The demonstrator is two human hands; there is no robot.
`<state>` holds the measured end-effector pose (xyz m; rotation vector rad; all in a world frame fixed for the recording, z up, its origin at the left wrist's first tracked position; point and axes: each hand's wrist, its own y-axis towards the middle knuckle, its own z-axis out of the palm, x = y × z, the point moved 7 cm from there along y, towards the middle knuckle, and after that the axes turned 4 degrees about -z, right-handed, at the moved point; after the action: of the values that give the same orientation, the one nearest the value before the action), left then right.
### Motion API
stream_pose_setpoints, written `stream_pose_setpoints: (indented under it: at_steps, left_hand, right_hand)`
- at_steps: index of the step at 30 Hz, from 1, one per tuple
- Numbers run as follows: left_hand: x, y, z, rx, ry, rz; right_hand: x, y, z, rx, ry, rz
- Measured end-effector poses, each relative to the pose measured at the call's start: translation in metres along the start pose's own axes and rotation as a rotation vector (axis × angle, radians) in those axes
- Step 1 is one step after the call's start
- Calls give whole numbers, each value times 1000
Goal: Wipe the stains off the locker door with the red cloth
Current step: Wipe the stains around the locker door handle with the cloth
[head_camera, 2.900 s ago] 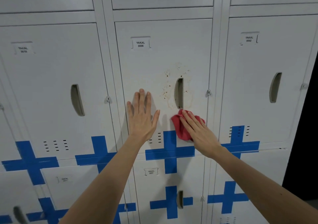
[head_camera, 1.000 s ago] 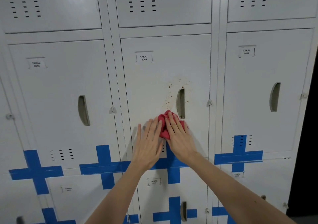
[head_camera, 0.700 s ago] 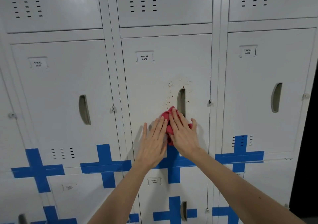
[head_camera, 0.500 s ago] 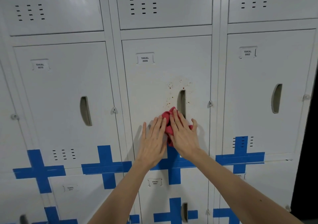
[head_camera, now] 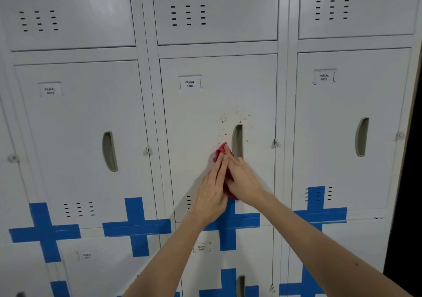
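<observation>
Both hands pressed flat on locker door (head_camera: 205, 105) 0006
Right hand (head_camera: 243, 179) pins red cloth (head_camera: 220, 154) beside handle (head_camera: 237, 141) — left hand (head_camera: 211, 194) open, touching it; stains (head_camera: 225, 125) above.

Two hands (head_camera: 212, 194), one red cloth (head_camera: 220, 154), perhaps nine locker doors (head_camera: 218, 95).
</observation>
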<state>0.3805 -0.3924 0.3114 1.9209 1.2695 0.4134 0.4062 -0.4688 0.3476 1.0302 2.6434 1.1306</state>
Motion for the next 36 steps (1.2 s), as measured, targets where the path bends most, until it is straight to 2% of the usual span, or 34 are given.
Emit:
stream_pose_setpoints:
  at_steps: [4, 6, 8, 9, 12, 15, 17, 20, 26, 31, 36]
  left_hand:
    - [0, -2, 10, 15, -183, -49]
    - [3, -2, 18, 12, -175, -67]
    - [2, -1, 24, -1, -89, -70]
    - [1, 0, 28, -1, -47, -79]
    - [-1, 3, 37, -16, 155, -106]
    - [0, 9, 37, -31, 385, -77]
    - [4, 14, 34, 2, 488, -29]
    - [14, 22, 27, 42, 566, -2]
    - [13, 34, 11, -46, 482, 3]
    - [8, 50, 0, -61, 543, 38]
    - [0, 75, -27, -137, 564, 0]
  right_hand:
    - [-4, -9, -16, 88, 397, 50]
    - [-3, -12, -22, 128, 641, 116]
    - [-5, -13, -32, 80, 776, 170]
    - [-8, -14, -40, 21, 710, 165]
    - [-25, -16, -56, -122, 206, 114]
    - [-47, -12, -48, -36, -160, 160]
    - [-57, -8, -43, -13, -290, 185]
    - [-62, -4, -38, -10, -321, 201]
    - [-62, 1, -32, -25, -285, 199]
    - [-62, 1, -30, -41, -266, 200]
    - [-61, -2, -36, -46, -255, 190]
